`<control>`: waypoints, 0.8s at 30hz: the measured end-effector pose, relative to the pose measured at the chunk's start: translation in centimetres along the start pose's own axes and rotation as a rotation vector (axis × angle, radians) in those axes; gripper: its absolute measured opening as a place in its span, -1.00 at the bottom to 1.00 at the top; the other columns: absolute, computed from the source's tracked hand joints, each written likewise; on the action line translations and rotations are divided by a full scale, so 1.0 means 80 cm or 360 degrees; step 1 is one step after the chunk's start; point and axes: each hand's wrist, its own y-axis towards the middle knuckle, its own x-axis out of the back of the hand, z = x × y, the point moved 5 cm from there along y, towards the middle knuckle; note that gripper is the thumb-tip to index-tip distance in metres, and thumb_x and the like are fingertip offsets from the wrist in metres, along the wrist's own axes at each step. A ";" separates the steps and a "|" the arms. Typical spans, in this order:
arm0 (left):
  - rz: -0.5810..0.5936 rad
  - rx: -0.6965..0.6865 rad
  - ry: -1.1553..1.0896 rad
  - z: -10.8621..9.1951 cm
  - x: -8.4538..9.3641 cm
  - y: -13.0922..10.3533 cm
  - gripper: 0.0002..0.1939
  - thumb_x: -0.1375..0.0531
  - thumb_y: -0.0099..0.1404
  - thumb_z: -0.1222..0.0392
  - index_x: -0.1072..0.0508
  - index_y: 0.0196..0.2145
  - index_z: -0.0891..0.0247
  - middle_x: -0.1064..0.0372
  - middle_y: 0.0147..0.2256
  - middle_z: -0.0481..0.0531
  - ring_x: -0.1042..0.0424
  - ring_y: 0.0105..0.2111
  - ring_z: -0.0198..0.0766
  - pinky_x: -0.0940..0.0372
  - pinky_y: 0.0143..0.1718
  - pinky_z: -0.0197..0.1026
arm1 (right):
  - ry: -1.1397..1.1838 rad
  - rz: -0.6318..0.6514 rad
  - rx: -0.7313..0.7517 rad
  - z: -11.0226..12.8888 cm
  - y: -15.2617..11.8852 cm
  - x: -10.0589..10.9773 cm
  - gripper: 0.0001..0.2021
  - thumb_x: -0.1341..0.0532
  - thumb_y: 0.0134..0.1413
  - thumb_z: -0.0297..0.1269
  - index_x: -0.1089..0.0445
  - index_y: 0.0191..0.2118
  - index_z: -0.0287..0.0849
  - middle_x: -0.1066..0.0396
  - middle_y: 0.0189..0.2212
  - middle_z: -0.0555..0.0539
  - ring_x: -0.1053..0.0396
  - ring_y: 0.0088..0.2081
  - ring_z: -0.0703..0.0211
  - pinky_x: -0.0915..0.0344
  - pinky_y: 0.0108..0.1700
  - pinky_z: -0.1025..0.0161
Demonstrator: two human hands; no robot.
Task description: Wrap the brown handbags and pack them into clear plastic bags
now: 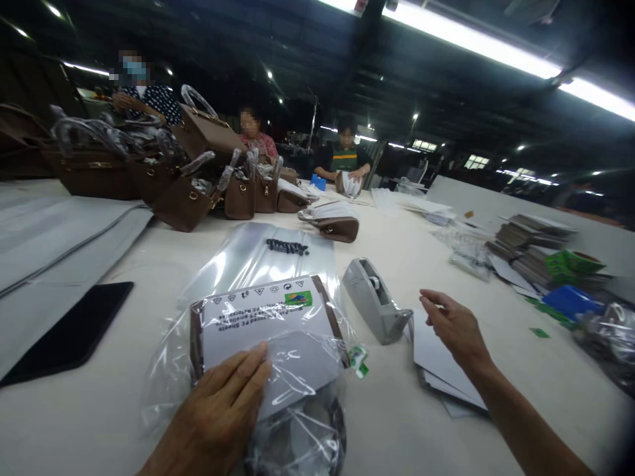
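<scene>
My left hand [218, 403] lies flat, fingers stretched, on a clear plastic bag [292, 357] around a brown handbag [197, 337]. A white printed sheet [262, 317] covers the handbag's upper face, and a small green sticker [297, 299] shows on it. Dark handles bulge under the plastic at the near end. My right hand [454, 327] hovers above a stack of white sheets [439, 354], fingers loosely bent and slightly apart, with nothing visible in them. Left of it, apart from the fingertips, stands a grey tape dispenser [374, 301].
Brown handbags [183, 201] with wrapped handles crowd the back left. A black pad [74, 327] lies left, near grey sheeting [59, 244]. Cardboard pieces [530, 241], green tape rolls [575, 264] and a blue item [570, 301] sit right. Several co-workers are across the table; one handles a bag [350, 185].
</scene>
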 end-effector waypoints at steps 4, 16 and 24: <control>0.0041 -0.0076 0.0060 0.001 -0.003 0.002 -0.68 0.01 0.28 0.35 -0.35 -0.04 0.34 -0.21 0.08 0.16 -0.30 -0.04 -0.10 -0.27 -0.10 -0.12 | 0.0022 0.0530 -0.0268 -0.034 0.048 -0.019 -0.56 -0.11 -0.04 0.00 -0.38 -0.21 -0.30 -0.15 -0.69 0.05 -0.13 -0.62 0.32 0.02 -0.61 0.36; 0.0039 -0.0054 -0.0013 0.003 -0.006 0.001 -0.70 0.01 0.30 0.32 -0.32 -0.02 0.36 -0.17 0.10 0.14 -0.22 0.00 -0.11 -0.20 -0.05 -0.08 | 0.0304 0.0909 -0.0451 -0.010 0.033 -0.019 -0.68 -0.17 -0.14 0.00 -0.24 -0.45 -0.20 -0.07 -0.69 0.13 0.18 -0.67 0.45 0.23 -0.62 0.38; 0.0067 0.0065 -0.0083 0.002 -0.002 0.004 -0.70 -0.02 0.28 0.36 -0.32 -0.04 0.33 -0.22 0.07 0.13 -0.24 -0.04 -0.10 -0.26 -0.11 -0.05 | 0.0036 0.0768 -0.0492 -0.095 -0.019 -0.048 -0.68 -0.10 -0.11 -0.03 -0.16 -0.60 -0.19 -0.07 -0.74 0.09 0.15 -0.71 0.43 0.22 -0.64 0.36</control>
